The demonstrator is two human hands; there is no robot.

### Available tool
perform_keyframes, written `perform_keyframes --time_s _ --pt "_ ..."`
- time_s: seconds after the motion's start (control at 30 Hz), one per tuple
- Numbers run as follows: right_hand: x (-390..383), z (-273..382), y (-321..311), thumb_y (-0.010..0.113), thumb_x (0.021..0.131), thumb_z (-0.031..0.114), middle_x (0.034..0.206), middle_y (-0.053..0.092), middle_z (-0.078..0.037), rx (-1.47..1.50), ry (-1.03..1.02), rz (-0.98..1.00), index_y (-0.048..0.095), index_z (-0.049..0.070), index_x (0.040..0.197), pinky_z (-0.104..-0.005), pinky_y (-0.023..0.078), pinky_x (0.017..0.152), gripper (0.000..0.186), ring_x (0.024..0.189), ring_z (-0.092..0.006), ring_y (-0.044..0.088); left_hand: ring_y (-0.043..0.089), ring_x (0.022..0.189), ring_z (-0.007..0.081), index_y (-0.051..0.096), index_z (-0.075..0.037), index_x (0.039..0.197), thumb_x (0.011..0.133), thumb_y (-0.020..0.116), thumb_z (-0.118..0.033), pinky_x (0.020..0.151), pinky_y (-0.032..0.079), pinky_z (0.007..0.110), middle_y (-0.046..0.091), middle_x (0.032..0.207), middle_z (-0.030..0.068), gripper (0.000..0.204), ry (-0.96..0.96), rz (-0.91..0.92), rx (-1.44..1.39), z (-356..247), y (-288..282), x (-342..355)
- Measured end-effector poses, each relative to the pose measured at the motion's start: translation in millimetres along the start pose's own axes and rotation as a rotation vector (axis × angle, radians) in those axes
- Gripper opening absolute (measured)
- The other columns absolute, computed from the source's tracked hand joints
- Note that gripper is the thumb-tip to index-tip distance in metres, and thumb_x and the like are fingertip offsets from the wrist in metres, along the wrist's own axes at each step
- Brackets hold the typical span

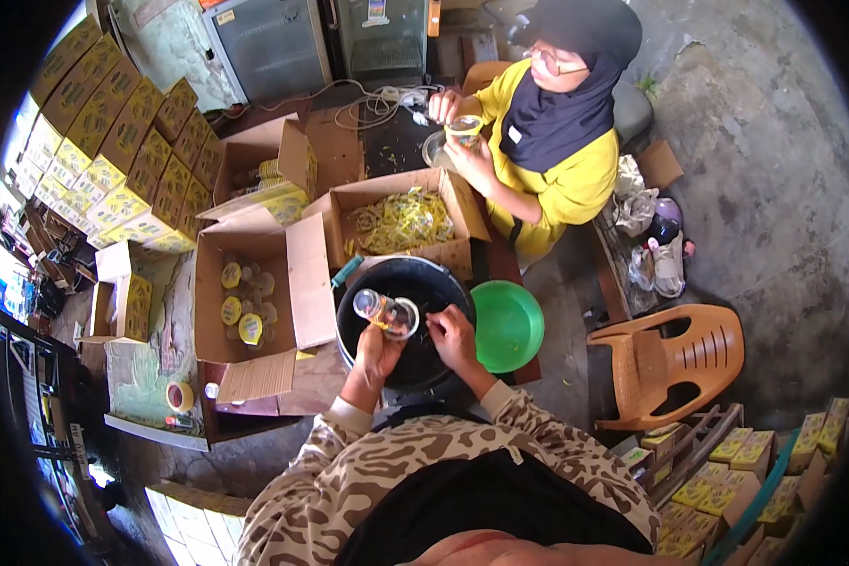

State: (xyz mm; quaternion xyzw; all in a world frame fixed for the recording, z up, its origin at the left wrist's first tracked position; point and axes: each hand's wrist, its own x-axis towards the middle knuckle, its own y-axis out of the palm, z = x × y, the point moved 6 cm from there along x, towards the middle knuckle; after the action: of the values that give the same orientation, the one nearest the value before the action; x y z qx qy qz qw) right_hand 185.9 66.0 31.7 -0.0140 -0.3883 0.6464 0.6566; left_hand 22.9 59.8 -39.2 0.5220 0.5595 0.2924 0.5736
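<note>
Grey concrete floor (764, 179) spread across the right side of the room, where a light-brown plastic chair (717, 344) stood near more yellow cartons (722, 491). On the far left, brown-and-yellow boxes (113, 141) were stacked high behind a worn tabletop (141, 368), which carried a roll of tape (179, 396). Nearer the middle, one open carton (222, 344) contained cups with yellow lids (249, 327), and another (344, 203) was heaped with yellow strips (410, 222). Across from the wearer, a co-worker in a yellow top (580, 184) handled a cup (464, 127) with both hands.

Directly before the wearer sat a black bucket (434, 283), a green basin (509, 325) just beside it on the right. Over the bucket, the left hand (379, 354) had its grip closed around a clear cup (383, 309), which lay tilted on its side, rim toward the right. Near that rim, the right hand (453, 335) kept a narrow grip, fingertips bunched; whether they pinched anything could not be told.
</note>
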Motion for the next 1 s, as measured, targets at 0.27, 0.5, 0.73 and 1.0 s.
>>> perform_keyframes --time_s 0.27,0.5,0.73,1.0 --pt "2 3 -2 0.074 0.081 0.001 0.082 0.058 -0.011 -0.045 -0.005 -0.031 0.067 0.004 0.090 -0.0425 0.050 0.068 0.012 0.078 -0.0314 0.062 0.067 0.079 0.0147 0.059 -0.008 0.113 0.109 0.044 -0.021 0.072 0.059 0.035 0.069 0.093 0.0033 0.020 0.055 -0.028 0.015 -26 25 -3" --pt "1 6 -3 0.074 0.082 0.000 0.084 0.059 -0.011 -0.049 0.027 -0.013 0.068 0.003 0.095 -0.0410 0.051 0.069 0.014 0.079 -0.0307 0.063 0.068 0.086 0.0194 0.060 -0.007 0.113 0.107 0.049 -0.021 0.077 0.060 0.036 0.069 0.099 0.0066 0.018 0.021 -0.031 0.050 -29 -2 17" --pt "1 15 -9 0.074 0.083 0.000 0.086 0.059 -0.011 0.019 -0.020 -0.086 0.068 0.004 0.099 -0.0391 0.051 0.068 0.017 0.078 -0.0299 0.063 0.063 0.072 0.0139 0.061 -0.010 0.101 0.109 0.043 -0.024 0.074 0.056 0.034 0.063 0.082 -0.0020 0.024 0.010 -0.152 0.122 -22 -11 28" --pt "-2 16 -11 0.076 0.081 -0.004 0.082 0.060 -0.010 -0.040 -0.122 -0.120 0.067 0.005 0.094 -0.0363 0.051 0.062 0.018 0.072 -0.0262 0.063 0.053 0.066 0.0134 0.059 -0.011 0.105 0.109 0.041 -0.021 0.069 0.051 0.033 0.057 0.081 -0.0013 0.021 -0.011 -0.195 0.173 -2 -10 22"
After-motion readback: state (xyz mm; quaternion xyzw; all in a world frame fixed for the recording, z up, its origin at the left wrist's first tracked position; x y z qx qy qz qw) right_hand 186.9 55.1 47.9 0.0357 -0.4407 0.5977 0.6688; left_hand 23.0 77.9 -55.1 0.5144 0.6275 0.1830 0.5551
